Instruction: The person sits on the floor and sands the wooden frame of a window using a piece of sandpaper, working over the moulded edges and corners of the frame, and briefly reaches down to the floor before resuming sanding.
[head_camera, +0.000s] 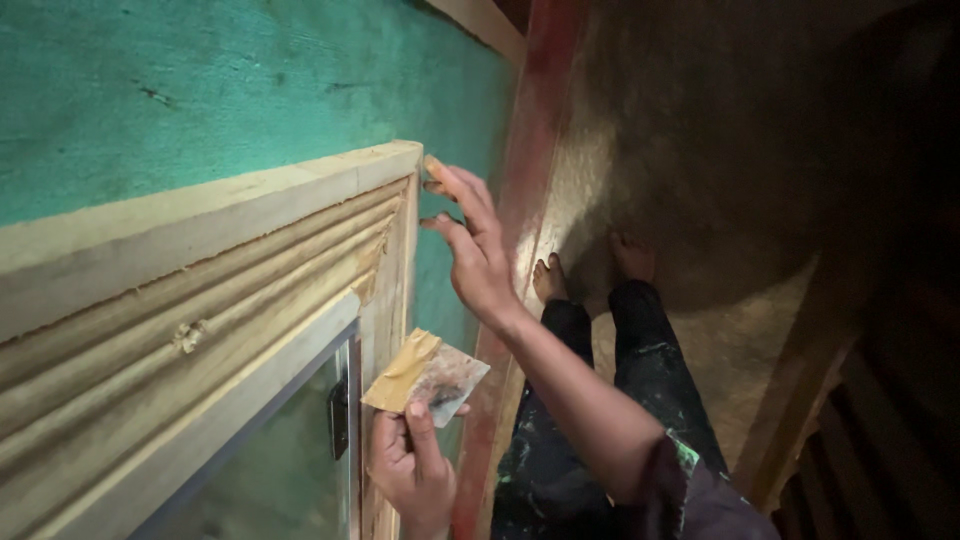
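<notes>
My left hand (410, 465) is closed on a flat metal scraper plate (428, 375) smeared with tan putty, held in front of the lower side of a moulded wooden frame (250, 270). My right hand (472, 245) reaches up to the frame's outer corner, fingers apart, with a dab of tan putty (437, 172) on the fingertips touching the wood. The frame has ridged, unpainted mouldings and a glass pane (290, 470) inside it.
A green painted wall (220, 80) surrounds the frame. A red-brown band (525, 160) runs along its base. Below lie a speckled floor (700, 130), my bare feet (590, 270) and paint-spattered dark trousers. Dark wooden rails (860, 400) stand at the right.
</notes>
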